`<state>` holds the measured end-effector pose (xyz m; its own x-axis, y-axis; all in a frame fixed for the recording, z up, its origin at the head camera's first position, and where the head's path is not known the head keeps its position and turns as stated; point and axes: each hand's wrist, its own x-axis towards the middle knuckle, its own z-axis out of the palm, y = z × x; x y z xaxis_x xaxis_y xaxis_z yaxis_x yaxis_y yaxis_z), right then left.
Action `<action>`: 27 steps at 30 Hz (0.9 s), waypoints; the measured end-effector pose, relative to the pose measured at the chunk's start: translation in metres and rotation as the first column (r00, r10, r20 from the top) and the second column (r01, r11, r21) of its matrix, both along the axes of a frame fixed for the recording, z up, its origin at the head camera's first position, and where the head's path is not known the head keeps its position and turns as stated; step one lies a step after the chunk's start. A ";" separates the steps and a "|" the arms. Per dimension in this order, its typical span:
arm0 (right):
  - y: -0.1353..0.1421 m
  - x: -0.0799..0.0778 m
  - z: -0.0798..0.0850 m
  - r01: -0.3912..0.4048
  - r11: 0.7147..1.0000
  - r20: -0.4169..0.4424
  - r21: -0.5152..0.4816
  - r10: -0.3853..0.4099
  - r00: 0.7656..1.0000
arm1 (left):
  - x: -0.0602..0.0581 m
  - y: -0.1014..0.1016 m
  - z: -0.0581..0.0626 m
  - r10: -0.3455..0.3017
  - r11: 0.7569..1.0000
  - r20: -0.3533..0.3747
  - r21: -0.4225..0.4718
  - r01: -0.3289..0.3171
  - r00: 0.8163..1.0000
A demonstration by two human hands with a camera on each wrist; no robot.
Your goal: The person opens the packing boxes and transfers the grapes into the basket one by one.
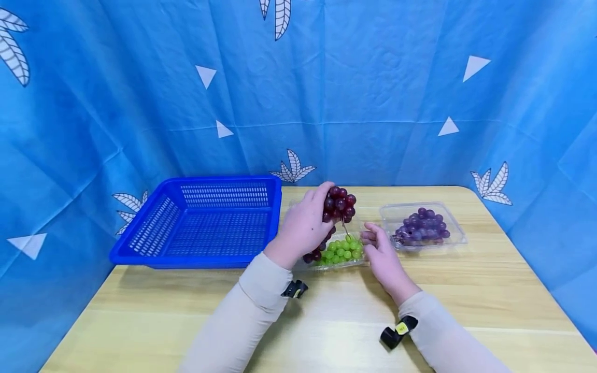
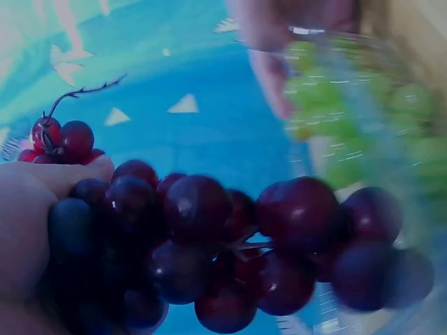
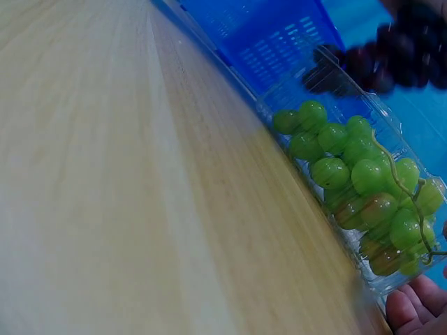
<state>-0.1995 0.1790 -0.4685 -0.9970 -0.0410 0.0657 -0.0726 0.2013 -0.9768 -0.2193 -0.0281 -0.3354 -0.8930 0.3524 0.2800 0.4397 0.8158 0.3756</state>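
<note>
My left hand (image 1: 305, 220) grips a bunch of dark red grapes (image 1: 339, 204) above the middle of the table. In the left wrist view the grapes (image 2: 230, 244) stretch out from the fingers, and a bare stem curves up beside them. Below lies a clear plastic box with green grapes (image 1: 342, 252), partly covered by the left hand and the red bunch. My right hand (image 1: 383, 259) is at the right end of this box, fingertips right at its edge. The right wrist view shows the box's clear wall (image 3: 380, 283) and its green grapes with a thin stem.
A large blue plastic basket (image 1: 193, 259) with slotted walls stands on the left of the table. At the right sits another clear box holding purple grapes (image 1: 422, 226). A blue curtain (image 1: 373, 93) hangs behind and along the sides of the wooden table (image 1: 489, 295).
</note>
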 end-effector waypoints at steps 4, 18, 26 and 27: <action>0.000 0.001 0.003 -0.010 1.000 -0.004 -0.001 0.010 1.000 | 0.007 -0.014 0.033 -0.043 0.999 0.014 -0.031 0.044 0.999; 0.000 0.000 -0.002 -0.012 1.000 0.034 0.024 0.011 0.999 | -0.058 -0.105 0.078 0.161 0.986 0.153 -0.065 -0.153 0.975; 0.002 0.000 0.000 -0.018 1.000 0.026 0.022 0.017 1.000 | -0.091 -0.141 0.052 0.253 0.967 0.325 -0.129 -0.222 0.911; 0.002 0.000 0.000 -0.018 1.000 0.024 0.023 0.018 1.000 | -0.094 -0.143 0.048 0.262 0.964 0.348 -0.138 -0.227 0.900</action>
<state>-0.1994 0.1812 -0.4685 -0.9973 -0.0603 0.0412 -0.0537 0.2230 -0.9733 -0.3131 -0.1711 -0.2878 -0.9879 0.1184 -0.1004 0.0706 0.9187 0.3886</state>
